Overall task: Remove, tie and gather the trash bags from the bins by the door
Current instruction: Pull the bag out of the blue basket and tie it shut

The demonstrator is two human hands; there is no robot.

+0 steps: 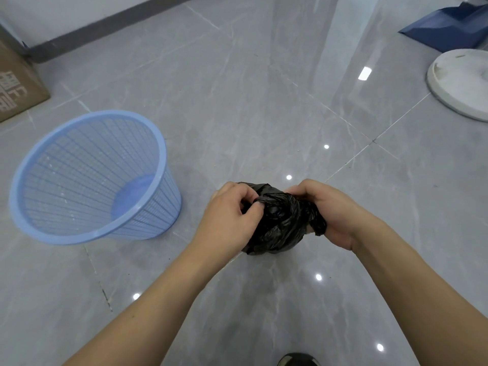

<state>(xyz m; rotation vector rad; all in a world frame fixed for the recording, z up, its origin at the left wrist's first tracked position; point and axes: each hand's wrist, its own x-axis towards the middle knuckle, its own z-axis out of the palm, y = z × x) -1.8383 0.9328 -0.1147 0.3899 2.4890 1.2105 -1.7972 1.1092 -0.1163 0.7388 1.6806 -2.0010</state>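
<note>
Your left hand (228, 216) pinches a twisted strand at the top of the black trash bag (281, 223); your right hand (328, 212) curls its fingers around the bag's other side. Bag is bunched up, held above the grey tile floor (264, 101), between both hands. Blue mesh bin (89, 178) stands to your left, unlined. 1 cardboard box (15, 85) sits at far left, near the wall.

Left hand (229, 217): pinched black trash bag (282, 220)
Right hand (331, 211): gripped the bag's twisted neck
Blue bin (89, 178): stood unlined on floor (264, 101)
</note>
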